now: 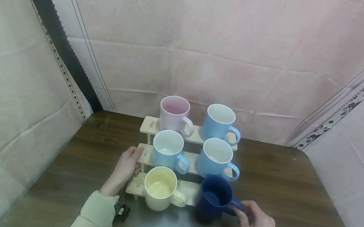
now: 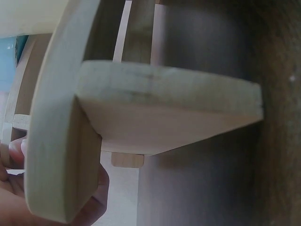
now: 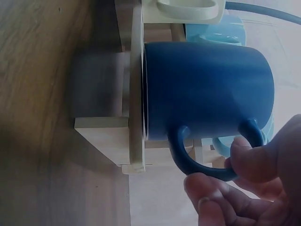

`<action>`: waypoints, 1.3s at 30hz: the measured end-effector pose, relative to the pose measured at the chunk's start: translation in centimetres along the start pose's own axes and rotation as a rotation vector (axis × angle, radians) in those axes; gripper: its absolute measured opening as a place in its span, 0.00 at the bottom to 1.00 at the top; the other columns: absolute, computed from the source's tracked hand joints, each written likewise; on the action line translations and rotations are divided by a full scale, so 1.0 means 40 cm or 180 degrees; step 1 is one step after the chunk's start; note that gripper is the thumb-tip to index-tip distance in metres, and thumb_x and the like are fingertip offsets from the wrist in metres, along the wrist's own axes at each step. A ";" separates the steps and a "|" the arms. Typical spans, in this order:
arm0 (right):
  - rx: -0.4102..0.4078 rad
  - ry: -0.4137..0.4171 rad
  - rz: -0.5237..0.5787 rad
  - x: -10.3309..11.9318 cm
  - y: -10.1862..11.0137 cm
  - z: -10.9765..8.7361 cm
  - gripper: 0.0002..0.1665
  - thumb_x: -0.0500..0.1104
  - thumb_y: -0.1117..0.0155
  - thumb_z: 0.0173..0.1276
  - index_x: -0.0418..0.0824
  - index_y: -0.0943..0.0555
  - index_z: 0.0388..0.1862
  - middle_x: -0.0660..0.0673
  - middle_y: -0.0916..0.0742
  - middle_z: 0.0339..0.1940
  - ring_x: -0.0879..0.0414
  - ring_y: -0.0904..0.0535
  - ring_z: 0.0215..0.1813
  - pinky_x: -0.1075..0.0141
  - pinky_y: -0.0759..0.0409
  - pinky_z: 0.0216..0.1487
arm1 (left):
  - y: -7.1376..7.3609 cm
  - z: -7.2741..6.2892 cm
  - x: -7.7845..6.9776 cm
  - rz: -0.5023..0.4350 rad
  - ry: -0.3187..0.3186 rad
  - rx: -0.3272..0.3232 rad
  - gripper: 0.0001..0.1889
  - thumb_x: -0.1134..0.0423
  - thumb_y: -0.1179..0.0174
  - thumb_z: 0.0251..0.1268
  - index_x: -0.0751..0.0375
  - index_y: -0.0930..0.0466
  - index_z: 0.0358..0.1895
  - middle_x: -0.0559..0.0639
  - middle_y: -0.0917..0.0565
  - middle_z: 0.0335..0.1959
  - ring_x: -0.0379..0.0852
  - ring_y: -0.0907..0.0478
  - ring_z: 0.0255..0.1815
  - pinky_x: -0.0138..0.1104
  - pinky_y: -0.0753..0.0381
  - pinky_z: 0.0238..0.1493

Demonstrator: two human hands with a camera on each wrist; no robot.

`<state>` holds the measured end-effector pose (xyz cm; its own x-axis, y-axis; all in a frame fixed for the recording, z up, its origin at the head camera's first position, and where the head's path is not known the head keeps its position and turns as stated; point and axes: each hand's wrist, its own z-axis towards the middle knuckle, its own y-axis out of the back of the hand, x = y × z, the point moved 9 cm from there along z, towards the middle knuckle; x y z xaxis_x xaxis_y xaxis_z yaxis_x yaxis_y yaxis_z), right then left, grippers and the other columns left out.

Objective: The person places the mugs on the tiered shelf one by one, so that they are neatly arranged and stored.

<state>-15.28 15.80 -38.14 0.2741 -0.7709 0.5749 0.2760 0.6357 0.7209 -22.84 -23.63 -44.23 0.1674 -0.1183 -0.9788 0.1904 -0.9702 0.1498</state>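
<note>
A three-tier wooden mug rack [image 1: 189, 190] stands on the table. At its left end, my left hand [image 1: 127, 165] grips the middle shelf; in the left wrist view the fingers [image 2: 96, 200] show partly behind the wood. A dark blue mug [image 1: 214, 199] sits upright at the right of the lowest shelf, its base at the board. My right hand [image 1: 255, 223] pinches its handle [image 3: 188, 162] between thumb and fingers. To the left on that shelf is a pale yellow mug [image 1: 160, 192], handle pointing right.
Two light blue mugs [image 1: 167, 150] [image 1: 215, 158] stand on the middle shelf. On the top shelf are a lilac mug [image 1: 173, 114] and another light blue mug [image 1: 218, 124]. Pale cloth [image 1: 226, 59] hangs behind and beside the dark wooden table [image 1: 280, 181].
</note>
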 end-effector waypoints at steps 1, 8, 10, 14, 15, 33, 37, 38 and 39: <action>0.0014 -0.0019 0.0006 -0.001 -0.002 0.000 0.11 0.33 0.26 0.56 0.45 0.19 0.33 0.59 0.21 0.19 0.68 0.29 0.20 0.70 0.30 0.21 | 0.000 0.000 0.000 0.0006 0.0002 0.0002 0.18 0.52 0.58 0.79 0.66 0.31 0.45 0.47 0.34 0.18 0.43 0.36 0.17 0.30 0.33 0.21; 0.0261 -0.0293 0.0038 -0.011 -0.020 0.004 0.09 0.34 0.28 0.59 0.44 0.19 0.35 0.57 0.20 0.20 0.66 0.27 0.22 0.70 0.28 0.22 | 0.002 0.000 0.006 -0.0011 0.0021 -0.0006 0.18 0.51 0.58 0.79 0.66 0.32 0.45 0.47 0.34 0.18 0.43 0.37 0.17 0.30 0.33 0.21; 0.0272 -0.0305 0.0046 -0.012 -0.023 0.004 0.09 0.34 0.28 0.59 0.44 0.19 0.34 0.57 0.20 0.21 0.66 0.27 0.22 0.69 0.28 0.22 | 0.002 0.001 0.007 -0.0016 0.0030 -0.0002 0.19 0.51 0.58 0.79 0.66 0.32 0.45 0.47 0.34 0.19 0.42 0.37 0.17 0.30 0.33 0.22; 0.0238 -0.0287 0.0043 -0.011 -0.025 0.002 0.10 0.34 0.27 0.58 0.44 0.19 0.34 0.58 0.21 0.20 0.66 0.28 0.21 0.70 0.28 0.22 | 0.002 0.000 0.009 0.0025 0.0054 0.0011 0.19 0.50 0.58 0.79 0.66 0.32 0.46 0.47 0.34 0.20 0.43 0.37 0.17 0.30 0.33 0.22; 0.0205 -0.0247 0.0042 -0.009 -0.025 0.001 0.10 0.34 0.27 0.58 0.45 0.19 0.33 0.58 0.21 0.20 0.67 0.28 0.21 0.70 0.28 0.22 | 0.002 0.000 0.010 0.0032 0.0060 0.0013 0.19 0.50 0.58 0.79 0.66 0.32 0.46 0.47 0.34 0.20 0.43 0.37 0.18 0.31 0.33 0.22; 0.1052 -0.0976 0.0207 -0.044 -0.061 -0.008 0.07 0.40 0.32 0.66 0.44 0.19 0.41 0.51 0.15 0.30 0.60 0.24 0.29 0.69 0.24 0.28 | -0.007 0.000 0.006 0.0092 0.0068 0.0069 0.21 0.48 0.60 0.79 0.66 0.32 0.49 0.47 0.33 0.21 0.43 0.36 0.18 0.30 0.33 0.23; 0.1221 -0.1090 0.0124 -0.050 -0.072 -0.006 0.09 0.43 0.31 0.65 0.44 0.20 0.43 0.51 0.15 0.31 0.58 0.23 0.31 0.67 0.22 0.31 | -0.005 0.001 0.006 0.0092 0.0071 0.0071 0.21 0.48 0.60 0.79 0.66 0.32 0.49 0.47 0.32 0.21 0.43 0.36 0.19 0.30 0.33 0.23; 0.1249 -0.1093 0.0103 -0.051 -0.074 -0.005 0.11 0.44 0.31 0.65 0.43 0.20 0.44 0.51 0.15 0.31 0.58 0.23 0.31 0.66 0.21 0.32 | -0.004 0.002 0.006 0.0082 0.0070 0.0070 0.21 0.48 0.59 0.79 0.66 0.32 0.49 0.47 0.32 0.21 0.42 0.36 0.18 0.30 0.33 0.23; 0.1281 -0.1114 0.0078 -0.053 -0.077 -0.004 0.12 0.45 0.30 0.64 0.43 0.20 0.44 0.51 0.16 0.30 0.58 0.22 0.30 0.65 0.21 0.32 | -0.003 0.003 0.007 0.0068 0.0071 0.0071 0.21 0.48 0.59 0.79 0.66 0.32 0.49 0.47 0.32 0.21 0.42 0.36 0.19 0.30 0.32 0.23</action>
